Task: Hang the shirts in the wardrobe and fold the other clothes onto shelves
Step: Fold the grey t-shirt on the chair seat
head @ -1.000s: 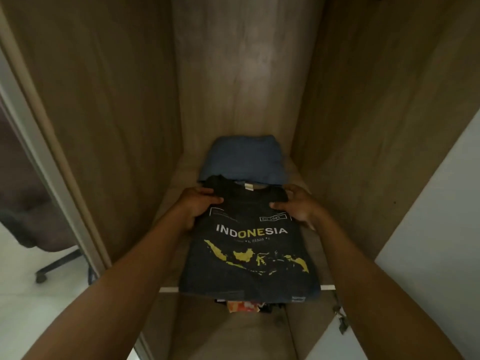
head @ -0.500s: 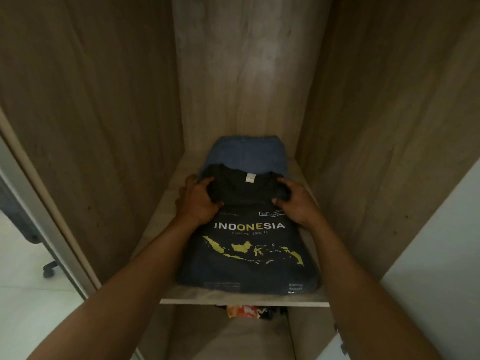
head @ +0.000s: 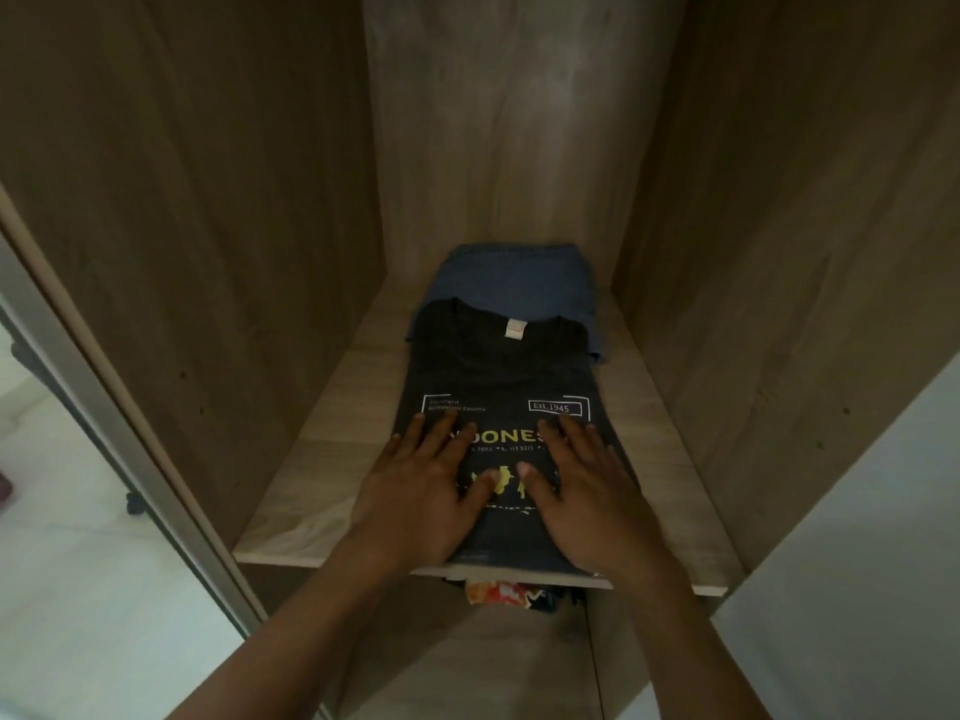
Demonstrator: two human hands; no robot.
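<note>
Both hands flat, fingers straight: left hand and right hand press the folded black t-shirt onto the wood-grain shelf. Folded blue cloth sits just past the fingertips.

Matt wood-grain shelf bears a soft dark cloth T-shirt.

Folded black T-shirt, white-and-yellow print facing up, collar to the far side, flat on wooden wardrobe shelf, far edge overlapping folded blue garment at the shelf's far end
</note>
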